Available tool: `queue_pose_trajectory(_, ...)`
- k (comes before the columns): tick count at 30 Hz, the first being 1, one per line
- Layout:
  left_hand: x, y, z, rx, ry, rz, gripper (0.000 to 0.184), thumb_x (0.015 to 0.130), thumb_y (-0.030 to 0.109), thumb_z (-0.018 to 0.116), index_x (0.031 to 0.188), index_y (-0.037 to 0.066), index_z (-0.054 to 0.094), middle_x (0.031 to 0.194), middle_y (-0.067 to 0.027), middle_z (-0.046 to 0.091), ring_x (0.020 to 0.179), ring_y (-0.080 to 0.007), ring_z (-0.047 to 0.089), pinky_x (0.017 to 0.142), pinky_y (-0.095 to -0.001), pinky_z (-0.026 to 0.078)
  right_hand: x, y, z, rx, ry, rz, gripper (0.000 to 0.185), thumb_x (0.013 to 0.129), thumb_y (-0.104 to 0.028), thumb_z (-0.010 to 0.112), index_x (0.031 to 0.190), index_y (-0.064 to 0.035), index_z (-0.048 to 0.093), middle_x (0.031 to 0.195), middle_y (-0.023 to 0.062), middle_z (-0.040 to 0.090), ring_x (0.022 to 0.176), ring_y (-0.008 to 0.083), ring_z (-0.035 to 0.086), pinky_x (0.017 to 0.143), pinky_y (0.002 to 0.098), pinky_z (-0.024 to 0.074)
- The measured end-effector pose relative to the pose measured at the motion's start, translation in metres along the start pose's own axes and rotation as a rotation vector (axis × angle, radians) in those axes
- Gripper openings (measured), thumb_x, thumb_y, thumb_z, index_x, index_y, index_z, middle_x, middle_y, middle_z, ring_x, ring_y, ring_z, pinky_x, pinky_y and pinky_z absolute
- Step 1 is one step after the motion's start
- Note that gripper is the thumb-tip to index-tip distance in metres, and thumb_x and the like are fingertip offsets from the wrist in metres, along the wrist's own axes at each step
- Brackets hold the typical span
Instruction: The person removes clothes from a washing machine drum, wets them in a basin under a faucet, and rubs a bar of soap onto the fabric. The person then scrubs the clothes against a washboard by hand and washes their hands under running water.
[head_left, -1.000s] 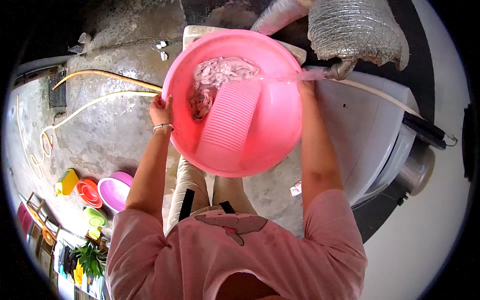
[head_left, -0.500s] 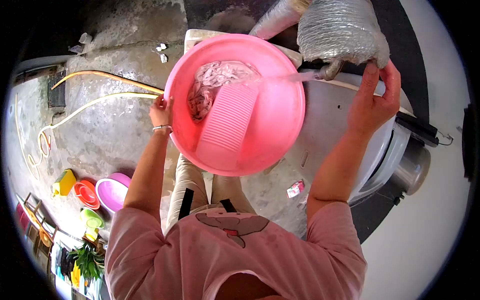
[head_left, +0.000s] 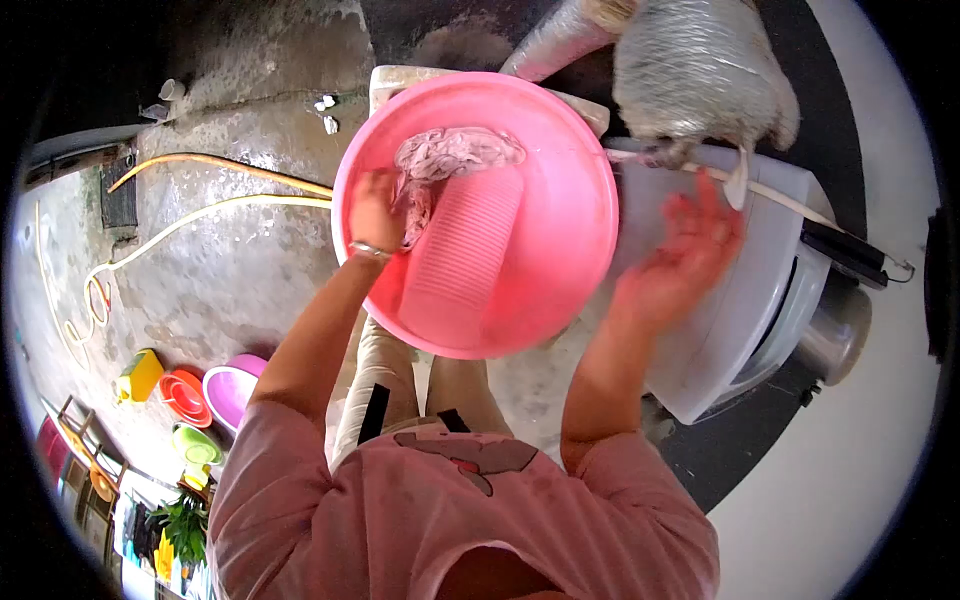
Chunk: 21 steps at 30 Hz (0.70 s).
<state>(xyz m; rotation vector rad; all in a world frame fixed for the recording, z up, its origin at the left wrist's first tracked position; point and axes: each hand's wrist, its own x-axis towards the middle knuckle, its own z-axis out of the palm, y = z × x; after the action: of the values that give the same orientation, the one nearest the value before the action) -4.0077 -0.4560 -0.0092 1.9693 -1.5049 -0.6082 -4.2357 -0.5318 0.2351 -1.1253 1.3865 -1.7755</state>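
Observation:
A large pink basin with a ribbed washboard stands in front of my legs. Wet, pale pink cloth lies bunched at its far left, beside the board. My left hand is inside the basin's left rim, right at the cloth; its fingers are blurred, and whether they grip the fabric is unclear. To the right of the basin, my right hand hangs in the air with fingers apart, smeared by motion and holding nothing. Above it is a tap, partly hidden under a plastic-wrapped bundle.
A light grey appliance stands at the right, with a metal pot beyond it. Yellow hoses run over the wet concrete floor at left. A purple basin, a red basin and a yellow jug sit lower left.
My right hand has left the tap area and moved down and left. The water stream into the basin is no longer visible. My left hand went from the rim to the cloth inside.

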Motion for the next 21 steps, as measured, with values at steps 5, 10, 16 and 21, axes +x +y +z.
queue_pose_trajectory(5, 0.038, -0.004, 0.089, 0.38, -0.182, 0.243, 0.037, 0.08, 0.022, 0.053, 0.115, 0.008, 0.054, 0.121, -0.012, 0.046, 0.118, -0.0312, 0.039, 0.102, -0.0421, 0.028, -0.048, 0.13, -0.042, -0.279, -0.144, 0.633, 0.042, 0.088, -0.034, 0.05, 0.122, -0.0082, 0.047, 0.123, 0.0069, 0.051, 0.087, 0.0163, 0.056, 0.08, 0.0285, 0.0422)
queue_pose_trajectory(10, 0.059, -0.025, 0.129, 0.608, -0.253, 0.208, 0.034, 0.08, 0.029, 0.053, 0.109, 0.013, 0.058, 0.124, -0.0103, 0.042, 0.12, -0.0304, 0.034, 0.104, -0.0464, 0.02, -0.085, 0.223, -0.068, 0.072, -0.164, 1.142, 0.053, 0.087, -0.043, 0.05, 0.129, -0.0102, 0.042, 0.126, 0.0111, 0.048, 0.099, 0.0243, 0.054, 0.09, 0.0369, 0.0421)
queue_pose_trajectory(16, -0.003, 0.089, 0.073, -0.543, -0.231, 0.26, 0.04, 0.058, 0.019, 0.076, 0.092, 0.009, 0.057, 0.12, -0.013, 0.045, 0.113, -0.0362, 0.038, 0.095, -0.0491, 0.03, -0.073, 0.249, -0.045, 0.724, -0.094, 1.39, 0.068, 0.083, -0.054, 0.051, 0.133, -0.0118, 0.033, 0.122, 0.0183, 0.047, 0.1, 0.0313, 0.054, 0.076, 0.0426, 0.0504)
queue_pose_trajectory(21, -0.058, 0.156, 0.053, -0.47, -0.31, 0.39, 0.026, 0.062, 0.013, 0.067, 0.084, 0.008, 0.053, 0.099, -0.0135, 0.057, 0.104, -0.0358, 0.048, 0.09, -0.0429, 0.039, -0.072, 0.259, -0.061, 1.009, -0.584, 1.311, 0.055, 0.086, -0.052, 0.046, 0.115, -0.006, 0.051, 0.108, 0.0154, 0.056, 0.094, 0.023, 0.058, 0.072, 0.0297, 0.0514)
